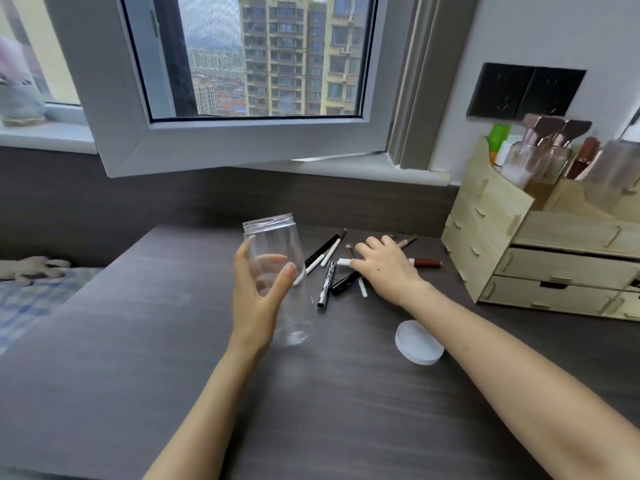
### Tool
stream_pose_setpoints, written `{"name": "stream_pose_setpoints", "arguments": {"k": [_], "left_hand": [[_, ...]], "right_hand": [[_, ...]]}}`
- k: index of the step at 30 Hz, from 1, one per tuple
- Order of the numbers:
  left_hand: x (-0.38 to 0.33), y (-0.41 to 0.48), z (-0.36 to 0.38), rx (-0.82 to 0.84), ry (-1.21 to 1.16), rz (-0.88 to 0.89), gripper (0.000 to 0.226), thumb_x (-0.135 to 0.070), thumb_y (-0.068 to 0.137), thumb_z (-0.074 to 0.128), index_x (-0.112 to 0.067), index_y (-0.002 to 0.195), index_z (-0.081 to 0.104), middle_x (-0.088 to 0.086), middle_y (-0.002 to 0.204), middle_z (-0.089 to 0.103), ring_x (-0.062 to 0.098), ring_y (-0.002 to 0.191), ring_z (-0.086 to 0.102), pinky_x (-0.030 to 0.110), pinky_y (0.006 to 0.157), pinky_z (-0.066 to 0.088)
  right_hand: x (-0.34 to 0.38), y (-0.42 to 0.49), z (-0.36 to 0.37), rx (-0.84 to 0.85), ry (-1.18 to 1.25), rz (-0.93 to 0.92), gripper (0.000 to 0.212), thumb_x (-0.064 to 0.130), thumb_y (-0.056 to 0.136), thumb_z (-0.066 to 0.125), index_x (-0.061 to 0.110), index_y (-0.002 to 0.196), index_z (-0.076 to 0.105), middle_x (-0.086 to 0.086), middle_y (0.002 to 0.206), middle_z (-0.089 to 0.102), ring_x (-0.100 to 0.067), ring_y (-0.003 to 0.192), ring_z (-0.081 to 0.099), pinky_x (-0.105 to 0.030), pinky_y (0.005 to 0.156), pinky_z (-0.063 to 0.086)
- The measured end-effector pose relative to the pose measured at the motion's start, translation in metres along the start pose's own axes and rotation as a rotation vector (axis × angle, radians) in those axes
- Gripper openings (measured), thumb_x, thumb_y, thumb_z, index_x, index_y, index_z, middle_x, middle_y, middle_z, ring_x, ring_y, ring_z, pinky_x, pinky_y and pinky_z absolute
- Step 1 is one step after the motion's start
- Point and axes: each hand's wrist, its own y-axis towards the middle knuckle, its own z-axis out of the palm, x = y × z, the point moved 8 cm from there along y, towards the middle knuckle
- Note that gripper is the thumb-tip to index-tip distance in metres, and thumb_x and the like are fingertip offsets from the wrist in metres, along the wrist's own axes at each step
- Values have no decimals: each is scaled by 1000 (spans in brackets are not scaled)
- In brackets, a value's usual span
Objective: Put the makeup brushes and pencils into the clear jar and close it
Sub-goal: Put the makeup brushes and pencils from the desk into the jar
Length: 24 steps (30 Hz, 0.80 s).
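On the dark grey wood-grain desk (104,341), a tall clear plastic jar with a threaded mouth (277,258) is held in the left hand (258,299), thumb across its front and fingers wrapped behind, seen through the wall. It is empty, open at the top, tilted a little, and whether its base touches the desk cannot be told. Its round white lid (419,342) lies flat on the desk, near the right forearm and well apart from the jar.

Just right of the jar sits a loose pile of makeup brushes and pencils (332,268). Among them are a shiny silver tube (326,287), a black pen (343,285), two white-tipped pencils and a dark red tube (426,262); the full count cannot be told because some are covered. The right hand (384,268) lies palm down over the pile, fingers spread and lightly curled, touching the sticks; whether it has hold of any cannot be told.

At the right edge stands a pale wooden drawer organiser (512,258) with bottles in its top. Behind the desk, a white-framed window (221,133) swings inward, showing apartment towers. A black wall socket panel (523,91) is above the organiser.
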Motion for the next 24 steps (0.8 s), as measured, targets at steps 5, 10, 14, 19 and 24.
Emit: {"name": "stream_pose_setpoints", "arguments": {"k": [5, 10, 14, 19, 24], "left_hand": [[3, -11, 23, 185, 52, -3, 72, -45, 61, 75, -48, 121, 35, -3, 110, 60, 27, 101, 61, 48, 90, 51], [4, -15, 25, 244, -11, -17, 81, -38, 59, 79, -33, 127, 36, 3, 114, 58, 27, 105, 60, 52, 94, 48], [2, -18, 30, 355, -16, -26, 72, -34, 59, 77, -53, 117, 39, -11, 113, 57, 11, 103, 59, 35, 98, 47], [4, -15, 31, 479, -105, -113, 75, -20, 55, 79, -39, 120, 47, -19, 110, 63, 12, 109, 60, 29, 97, 46], [2, -14, 28, 539, -168, -208, 80, -11, 46, 79, -32, 119, 54, -15, 113, 68, 6, 109, 62, 21, 87, 49]], "right_hand": [[5, 8, 8, -83, -71, -50, 31, 9, 67, 35, 20, 59, 63, 0, 63, 63, -22, 60, 60, -26, 53, 43], [-29, -8, -25, -235, 169, 107, 8, 15, 68, 70, 19, 73, 64, 1, 66, 66, -23, 63, 65, -30, 60, 44], [-80, -43, -86, -321, 856, 316, 23, 22, 91, 56, 23, 111, 68, -2, 89, 59, -19, 83, 58, -34, 74, 45], [-54, -52, -166, -254, 981, 79, 21, 16, 88, 61, 27, 104, 68, 9, 82, 50, -2, 72, 50, -10, 68, 36], [-1, -24, -173, -85, 883, -70, 21, 25, 71, 75, 21, 82, 58, 15, 74, 54, -4, 69, 51, -17, 62, 40]]}}
